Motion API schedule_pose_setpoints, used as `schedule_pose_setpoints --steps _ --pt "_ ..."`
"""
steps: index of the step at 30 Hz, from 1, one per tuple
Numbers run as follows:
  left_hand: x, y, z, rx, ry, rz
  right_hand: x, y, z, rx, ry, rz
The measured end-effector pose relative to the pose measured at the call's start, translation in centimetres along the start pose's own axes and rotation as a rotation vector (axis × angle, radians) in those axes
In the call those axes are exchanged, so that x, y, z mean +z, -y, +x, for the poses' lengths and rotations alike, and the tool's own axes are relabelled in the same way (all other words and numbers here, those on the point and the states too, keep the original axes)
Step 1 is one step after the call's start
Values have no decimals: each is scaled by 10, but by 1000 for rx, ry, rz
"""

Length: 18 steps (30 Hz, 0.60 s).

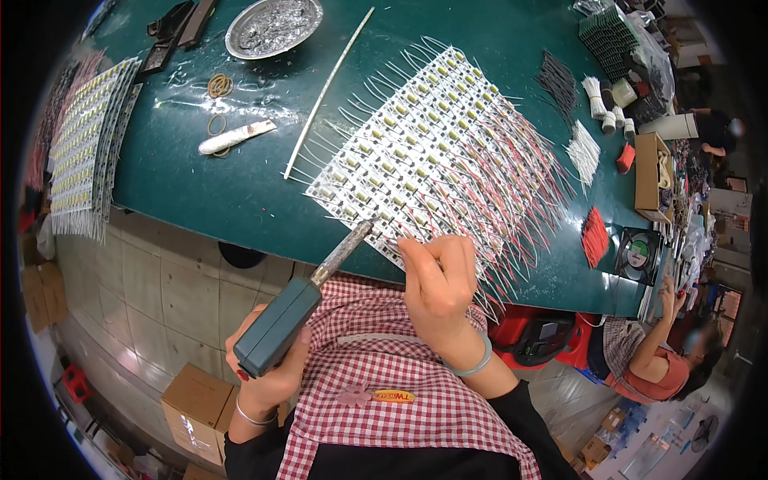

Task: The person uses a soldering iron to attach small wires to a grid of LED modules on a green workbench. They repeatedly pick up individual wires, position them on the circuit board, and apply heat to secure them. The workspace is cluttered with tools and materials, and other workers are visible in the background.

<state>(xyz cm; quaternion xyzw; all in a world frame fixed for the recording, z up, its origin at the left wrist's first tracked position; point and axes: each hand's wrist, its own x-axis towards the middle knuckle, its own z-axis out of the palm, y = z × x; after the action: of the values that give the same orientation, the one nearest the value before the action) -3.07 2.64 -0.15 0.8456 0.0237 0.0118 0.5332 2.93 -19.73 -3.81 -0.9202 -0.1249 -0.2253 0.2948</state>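
Note:
A green soldering gun [278,326] is gripped in my left hand [272,372]. Its metal barrel [344,252] points up and right, and the tip meets the near left edge of a white circuit board panel [416,140]. Rows of small yellowish components cover the panel; white wires stick out on its far left side, red and white ones on its right. Over the panel's near edge, my right hand [438,280] is closed in a pinch. What lies between those fingertips is too small to make out.
Left on the green table [240,188] stands a stack of similar panels [84,144]. Farther back are a metal bowl [274,28], a thin rod [328,92] and a white-wrapped stick [236,138]. Wire bundles [584,152] and a fan [638,256] lie right. Another person [652,364] sits there.

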Motion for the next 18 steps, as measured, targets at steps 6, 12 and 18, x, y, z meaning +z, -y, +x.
schedule_pose_setpoints --steps 6,12,18 --pt "-3 0 -4 -6 -15 6 5 6 -4 -30 19 31" --pt "-5 3 -7 46 5 22 11 5 -7 -6 47 38" --pt "-5 2 -9 15 44 38 15 3 -11 -25 60 12"
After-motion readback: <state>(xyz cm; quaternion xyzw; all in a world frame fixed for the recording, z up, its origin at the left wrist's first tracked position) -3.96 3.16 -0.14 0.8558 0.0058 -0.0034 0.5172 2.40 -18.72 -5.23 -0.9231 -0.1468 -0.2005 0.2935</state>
